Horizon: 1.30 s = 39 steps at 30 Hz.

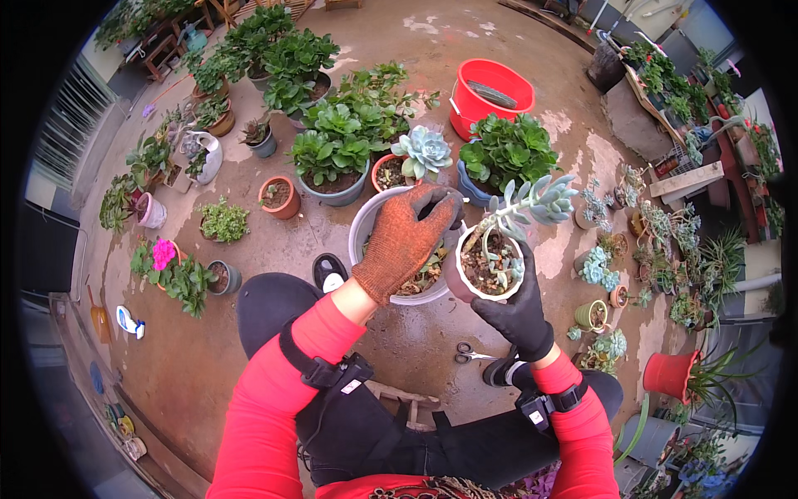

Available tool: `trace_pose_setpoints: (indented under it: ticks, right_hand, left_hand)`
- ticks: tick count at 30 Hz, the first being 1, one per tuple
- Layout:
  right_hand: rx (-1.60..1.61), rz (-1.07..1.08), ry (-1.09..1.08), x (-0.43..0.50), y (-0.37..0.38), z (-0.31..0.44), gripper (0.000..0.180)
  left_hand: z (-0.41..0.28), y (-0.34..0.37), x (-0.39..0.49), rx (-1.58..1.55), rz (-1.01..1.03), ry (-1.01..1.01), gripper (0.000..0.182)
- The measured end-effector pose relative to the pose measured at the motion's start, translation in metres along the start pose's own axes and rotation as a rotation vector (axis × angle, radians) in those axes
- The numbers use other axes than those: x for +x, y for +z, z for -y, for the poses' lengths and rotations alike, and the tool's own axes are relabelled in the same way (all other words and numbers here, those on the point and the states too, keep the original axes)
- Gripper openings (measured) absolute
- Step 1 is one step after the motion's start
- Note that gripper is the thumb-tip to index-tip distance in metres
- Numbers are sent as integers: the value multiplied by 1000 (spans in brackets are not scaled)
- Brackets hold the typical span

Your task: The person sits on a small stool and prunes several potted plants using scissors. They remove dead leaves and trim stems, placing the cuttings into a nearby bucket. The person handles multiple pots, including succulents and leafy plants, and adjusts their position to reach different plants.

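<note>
My right hand, in a black glove, grips a pale faceted plant pot from its right side and below. A long-stemmed succulent leans out of the pot to the upper right, over gritty soil with smaller shoots. Just left of the pot, my left hand wears an orange-brown glove with dark fingertips. Its thumb and fingers are bent towards each other, and a tiny pale bit shows at the tips; whether it is held I cannot tell. Beneath both hands stands a light purple-grey tub with dry leaves inside, partly hidden.
Scissors lie on the wet concrete floor beside my shoe. Beyond the tub stand a blue-green succulent, leafy potted plants and a red bucket. A spray bottle lies at left. Potted succulents line the right.
</note>
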State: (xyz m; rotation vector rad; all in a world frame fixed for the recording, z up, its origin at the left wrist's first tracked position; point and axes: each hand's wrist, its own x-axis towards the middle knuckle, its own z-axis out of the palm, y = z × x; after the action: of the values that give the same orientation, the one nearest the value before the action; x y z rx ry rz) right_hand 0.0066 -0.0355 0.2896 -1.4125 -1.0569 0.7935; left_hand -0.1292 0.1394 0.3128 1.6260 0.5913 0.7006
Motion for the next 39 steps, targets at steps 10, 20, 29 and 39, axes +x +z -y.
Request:
trace_pose_setpoints:
  ticks: [10,20,29,39]
  right_hand:
    - [7,16,-11,1,-5,-2,105]
    - [66,47,26,-3,-1,-2,106]
    - [8,-24,-5,4,-2,-1,101]
    - [-32,-24,9,2,3,-2,102]
  left_hand:
    - [8,-4,7,2,152,126,40]
    - [-7,2,5,113,155,149,25]
    - [8,-5,9,254,-47,223,34]
    - [-18,11,7,52,51,238,39]
